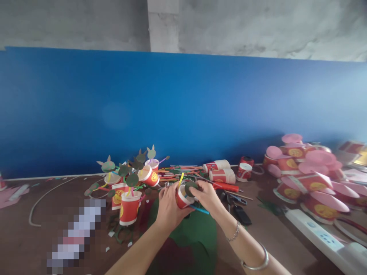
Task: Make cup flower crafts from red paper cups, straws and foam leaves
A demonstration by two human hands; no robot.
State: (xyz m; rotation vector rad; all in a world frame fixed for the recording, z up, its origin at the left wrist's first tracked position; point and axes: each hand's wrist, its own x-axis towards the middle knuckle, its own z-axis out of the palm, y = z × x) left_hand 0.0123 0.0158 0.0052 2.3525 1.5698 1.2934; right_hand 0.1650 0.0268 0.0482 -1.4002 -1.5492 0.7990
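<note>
A red and white paper cup (180,200) is tipped toward me between both hands, over dark green paper (197,240) on the table. My left hand (167,206) wraps round the cup's left side. At its rim, my right hand (207,194) pinches a dark green paper disc (190,188) between thumb and fingers. A yellow strip (181,178) sticks up from the cup, and a blue strip (200,209) pokes out under my right hand. Finished-looking cups with green paper shapes, such as one red cup (129,208), stand to the left.
Stacked paper cups (222,176), a red-handled tool (228,186) and a roll of tape (245,171) lie behind my right hand. Pink-disc cups (318,183) pile up at right, near a white power strip (315,229). A blue panel (183,107) closes the back.
</note>
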